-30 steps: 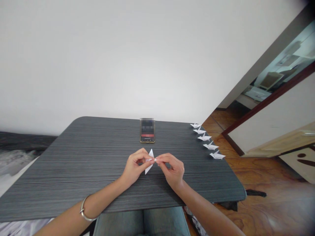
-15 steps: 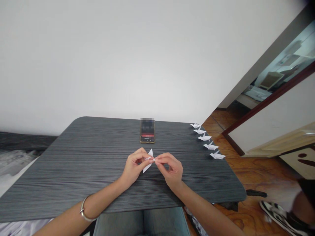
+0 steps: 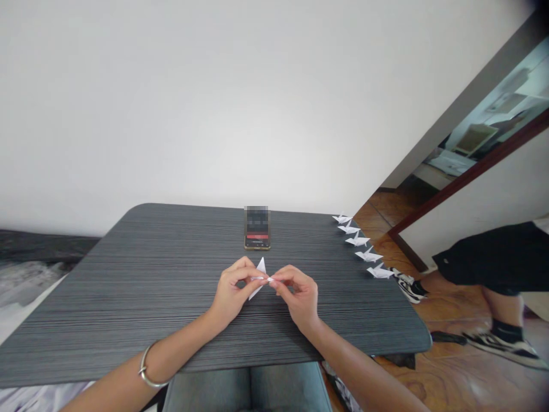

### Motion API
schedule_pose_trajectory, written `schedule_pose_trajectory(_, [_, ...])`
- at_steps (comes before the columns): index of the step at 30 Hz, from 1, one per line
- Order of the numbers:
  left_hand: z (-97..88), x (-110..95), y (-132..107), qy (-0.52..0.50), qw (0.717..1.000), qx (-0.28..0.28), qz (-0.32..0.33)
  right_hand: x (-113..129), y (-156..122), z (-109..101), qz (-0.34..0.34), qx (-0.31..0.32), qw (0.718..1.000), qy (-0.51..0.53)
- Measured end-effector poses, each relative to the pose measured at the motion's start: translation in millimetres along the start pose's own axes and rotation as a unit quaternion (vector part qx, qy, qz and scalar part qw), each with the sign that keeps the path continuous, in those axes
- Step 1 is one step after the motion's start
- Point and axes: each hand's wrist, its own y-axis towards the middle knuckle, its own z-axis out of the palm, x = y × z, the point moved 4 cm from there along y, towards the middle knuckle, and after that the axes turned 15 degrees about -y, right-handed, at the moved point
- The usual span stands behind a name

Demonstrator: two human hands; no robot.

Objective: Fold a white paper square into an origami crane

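Observation:
A small white folded paper piece point(image 3: 259, 277) is held just above the dark grey striped table point(image 3: 128, 297), near its front middle. My left hand point(image 3: 234, 293) pinches it from the left with thumb and fingers closed on it. My right hand point(image 3: 298, 296) pinches a thin tip of the same paper from the right. A silver bangle point(image 3: 148, 369) sits on my left wrist. Both hands meet at the paper's middle.
A phone point(image 3: 257, 228) stands at the table's far middle. Several white folded paper cranes point(image 3: 360, 246) line the table's right edge. Another person's legs in black shorts point(image 3: 493, 263) and sneakers point(image 3: 500, 343) stand on the wooden floor at the right. A doorway opens behind them.
A person has walked into view on the right, from a shoe at the corner to both legs beside the table. My hands keep pinching the paper with only slight finger shifts.

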Motion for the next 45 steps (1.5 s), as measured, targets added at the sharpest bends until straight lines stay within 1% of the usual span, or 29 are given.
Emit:
schedule_pose_trajectory(4, [0.0, 0.8, -0.3, -0.008, 1.0, 0.0, 0.0, -0.3, 0.3, 2.1, 0.0, 0.003, 1.0, 0.023])
schedule_pose_trajectory(7, [0.3, 3.3, -0.1, -0.033, 0.999, -0.002, -0.016, -0.7, 0.5, 3.2, 0.002, 0.006, 0.999, 0.034])
schedule_pose_trajectory(9, [0.3, 4.9, 0.0, -0.044, 0.999, -0.006, -0.031, 0.5, 0.5, 1.6, -0.004, -0.006, 1.0, 0.022])
schedule_pose_trajectory(12, [0.5, 5.5, 0.1, -0.049, 0.998, -0.012, -0.046, 6.1, 0.4, -2.9, -0.04, -0.037, 0.998, -0.025])
schedule_pose_trajectory(17, [1.4, 3.2, -0.1, -0.048, 0.998, -0.011, -0.042, 15.4, 0.1, -7.6, -0.115, -0.069, 0.987, -0.092])
schedule_pose_trajectory(20, [1.4, 2.7, -0.5, -0.037, 0.999, -0.009, -0.035, 16.9, -0.1, -7.8, -0.138, -0.066, 0.982, -0.112])
schedule_pose_trajectory(25, [1.2, 2.7, -1.0, -0.028, 0.999, -0.006, -0.026, 19.4, -0.9, -6.7, -0.158, -0.051, 0.979, -0.115])
schedule_pose_trajectory(35, [1.6, 3.0, -2.5, -0.031, 0.999, -0.007, -0.025, 18.1, -0.5, -6.7, -0.142, -0.058, 0.984, -0.085])
schedule_pose_trajectory(41, [2.2, 1.4, -1.8, -0.031, 0.999, -0.01, -0.024, 13.0, -1.0, -4.2, -0.103, -0.053, 0.991, -0.07])
schedule_pose_trajectory(45, [2.5, 1.0, -1.4, -0.03, 0.999, -0.012, -0.025, 14.7, -0.6, -3.5, -0.095, -0.054, 0.992, -0.067])
